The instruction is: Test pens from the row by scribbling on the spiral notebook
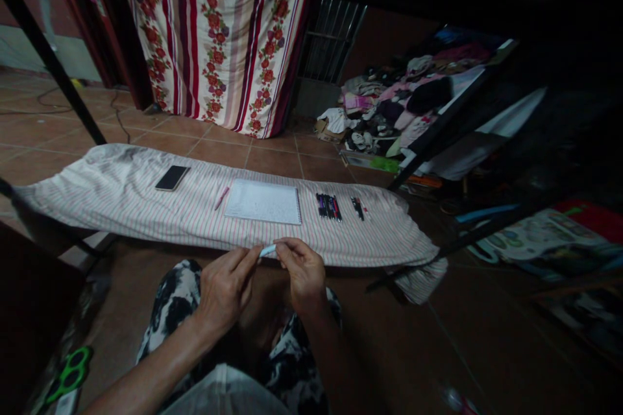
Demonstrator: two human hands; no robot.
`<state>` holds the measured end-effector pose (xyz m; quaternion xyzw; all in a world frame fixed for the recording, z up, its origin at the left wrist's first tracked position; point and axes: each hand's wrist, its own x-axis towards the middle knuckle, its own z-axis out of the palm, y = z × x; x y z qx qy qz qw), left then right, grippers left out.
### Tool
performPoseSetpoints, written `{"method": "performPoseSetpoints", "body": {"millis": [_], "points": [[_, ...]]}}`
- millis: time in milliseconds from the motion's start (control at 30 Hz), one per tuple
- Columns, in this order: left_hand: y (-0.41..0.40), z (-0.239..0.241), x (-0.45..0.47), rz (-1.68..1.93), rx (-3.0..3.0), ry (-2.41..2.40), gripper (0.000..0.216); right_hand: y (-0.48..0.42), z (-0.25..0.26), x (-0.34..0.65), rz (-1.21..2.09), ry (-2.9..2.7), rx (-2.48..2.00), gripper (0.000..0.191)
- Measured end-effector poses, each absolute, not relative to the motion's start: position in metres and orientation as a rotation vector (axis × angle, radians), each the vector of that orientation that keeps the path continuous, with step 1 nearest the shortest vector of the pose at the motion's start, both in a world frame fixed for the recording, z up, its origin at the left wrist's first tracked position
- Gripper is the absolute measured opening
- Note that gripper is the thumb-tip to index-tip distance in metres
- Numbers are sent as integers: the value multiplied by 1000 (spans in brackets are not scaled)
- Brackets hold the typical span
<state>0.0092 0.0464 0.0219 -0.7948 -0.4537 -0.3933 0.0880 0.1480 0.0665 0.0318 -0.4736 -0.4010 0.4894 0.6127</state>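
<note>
A small light-blue pen-shaped thing (267, 250) lies crosswise between my hands, just in front of the cloth's near edge. My left hand (228, 285) pinches its left end, and my right hand (302, 272) pinches the right end; the fingers hide both tips. Beyond them a spiral notebook (263, 201) rests on the striped cloth (131, 207), its page facing up. A pink pen (222, 198) is beside the notebook on the left. To its right several dark pens (329, 207) form a row, with a smaller group of pens (357, 208) farther right.
A dark-screened phone (172, 177) lies on the cloth's left part. Dark metal bars (58, 55) slant up at both sides. Behind hang a flowered curtain (214, 45) and a heap of clothes (389, 104). A green-and-black object (71, 373) is at lower left, on the tiled floor.
</note>
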Motion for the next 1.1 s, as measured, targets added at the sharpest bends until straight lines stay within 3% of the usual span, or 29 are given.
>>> {"method": "performPoseSetpoints", "body": {"millis": [767,967,1100], "points": [[49,25,11,-1442,-2726,-1961,25,70,23,154,1115,-1095,-1069,13],[49,24,12,-1418,-2616,-1873,27,70,21,150,1280,-1000,-964,28],[46,25,13,-1340,-2583,-1834,27,73,19,150,1254,-981,-1068,24]]}}
